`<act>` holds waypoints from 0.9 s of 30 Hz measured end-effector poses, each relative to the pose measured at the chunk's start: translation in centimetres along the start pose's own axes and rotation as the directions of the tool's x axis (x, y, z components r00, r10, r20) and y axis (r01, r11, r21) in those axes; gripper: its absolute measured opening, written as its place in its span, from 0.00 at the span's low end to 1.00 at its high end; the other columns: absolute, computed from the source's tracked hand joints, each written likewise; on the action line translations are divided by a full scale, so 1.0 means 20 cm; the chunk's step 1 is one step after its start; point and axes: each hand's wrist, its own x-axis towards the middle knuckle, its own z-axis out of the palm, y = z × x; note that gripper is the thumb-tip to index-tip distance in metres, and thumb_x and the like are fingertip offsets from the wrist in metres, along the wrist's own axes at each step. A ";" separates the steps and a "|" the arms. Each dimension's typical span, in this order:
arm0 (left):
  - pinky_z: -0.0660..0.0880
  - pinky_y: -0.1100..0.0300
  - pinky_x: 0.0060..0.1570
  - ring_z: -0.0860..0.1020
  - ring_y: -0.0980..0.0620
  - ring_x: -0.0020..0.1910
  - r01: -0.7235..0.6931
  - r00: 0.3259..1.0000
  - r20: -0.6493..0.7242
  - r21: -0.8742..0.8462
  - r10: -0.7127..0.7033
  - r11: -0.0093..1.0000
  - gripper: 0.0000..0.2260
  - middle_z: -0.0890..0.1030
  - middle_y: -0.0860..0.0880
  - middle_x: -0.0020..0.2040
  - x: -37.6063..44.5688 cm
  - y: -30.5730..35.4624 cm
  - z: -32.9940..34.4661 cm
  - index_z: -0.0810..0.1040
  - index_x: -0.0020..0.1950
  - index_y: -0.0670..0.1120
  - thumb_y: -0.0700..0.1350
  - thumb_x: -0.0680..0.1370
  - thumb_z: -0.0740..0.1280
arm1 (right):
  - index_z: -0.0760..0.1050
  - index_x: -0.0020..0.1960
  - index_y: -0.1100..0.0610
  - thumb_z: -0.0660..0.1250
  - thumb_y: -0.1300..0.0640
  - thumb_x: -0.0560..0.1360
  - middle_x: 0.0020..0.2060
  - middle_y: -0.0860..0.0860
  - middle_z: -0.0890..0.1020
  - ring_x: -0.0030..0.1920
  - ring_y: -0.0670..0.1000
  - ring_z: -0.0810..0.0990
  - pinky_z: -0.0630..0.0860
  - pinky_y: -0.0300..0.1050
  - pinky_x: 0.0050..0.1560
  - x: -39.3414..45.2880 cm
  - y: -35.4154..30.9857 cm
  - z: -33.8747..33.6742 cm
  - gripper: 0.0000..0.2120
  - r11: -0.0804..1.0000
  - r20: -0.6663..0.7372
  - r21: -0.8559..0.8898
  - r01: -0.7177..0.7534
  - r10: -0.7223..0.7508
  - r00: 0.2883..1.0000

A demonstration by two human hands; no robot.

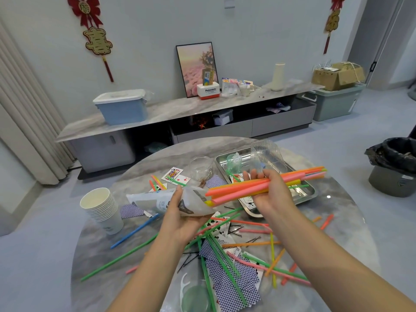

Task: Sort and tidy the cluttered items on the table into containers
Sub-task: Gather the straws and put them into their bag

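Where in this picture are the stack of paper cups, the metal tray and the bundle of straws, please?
stack of paper cups (102, 208): head view, on the side wall of the top cup.
metal tray (311, 192): head view, on its bare right rim.
bundle of straws (243, 188): head view, mid-length, left of the right hand.

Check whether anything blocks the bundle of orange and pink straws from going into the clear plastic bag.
Nothing visible does. The straw bundle in the right hand already has its tips at the bag's mouth, held by the left hand.
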 end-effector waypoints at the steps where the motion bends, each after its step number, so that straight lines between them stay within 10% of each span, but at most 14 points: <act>1: 0.66 0.35 0.64 0.72 0.35 0.64 0.003 1.000 0.015 -0.007 -0.003 1.000 0.21 0.75 0.35 0.61 0.00 0.00 0.00 0.74 0.60 0.40 0.55 0.76 0.65 | 0.67 0.38 0.60 0.59 0.66 0.77 0.30 0.53 0.71 0.33 0.49 0.76 0.79 0.50 0.41 0.00 0.00 0.00 0.10 1.000 -0.004 -0.004 -0.005 0.005 1.000; 15: 0.77 0.36 0.32 0.80 0.34 0.50 0.000 0.996 0.091 -0.003 0.001 1.000 0.19 0.78 0.33 0.57 -0.07 -0.05 0.06 0.69 0.62 0.40 0.47 0.75 0.67 | 0.67 0.37 0.59 0.59 0.63 0.79 0.27 0.53 0.73 0.32 0.49 0.77 0.79 0.49 0.52 -0.02 0.06 -0.01 0.12 0.997 -0.078 -0.064 0.033 -0.038 0.996; 23: 0.74 0.39 0.52 0.78 0.37 0.54 -0.124 0.989 0.079 -0.033 0.126 0.992 0.22 0.78 0.35 0.54 -0.07 -0.18 0.08 0.71 0.58 0.40 0.49 0.69 0.70 | 0.70 0.44 0.61 0.60 0.59 0.79 0.27 0.52 0.79 0.41 0.51 0.81 0.76 0.48 0.58 -0.02 0.11 -0.02 0.08 0.981 -0.045 -0.161 0.110 -0.119 0.992; 27: 0.72 0.38 0.59 0.78 0.35 0.56 -0.095 0.988 0.116 -0.066 0.102 0.993 0.25 0.78 0.32 0.55 -0.04 -0.18 0.07 0.71 0.61 0.36 0.51 0.71 0.68 | 0.78 0.42 0.59 0.62 0.49 0.78 0.35 0.50 0.81 0.39 0.48 0.78 0.74 0.43 0.45 -0.08 0.22 -0.05 0.15 0.878 0.071 -0.448 0.171 -0.156 0.985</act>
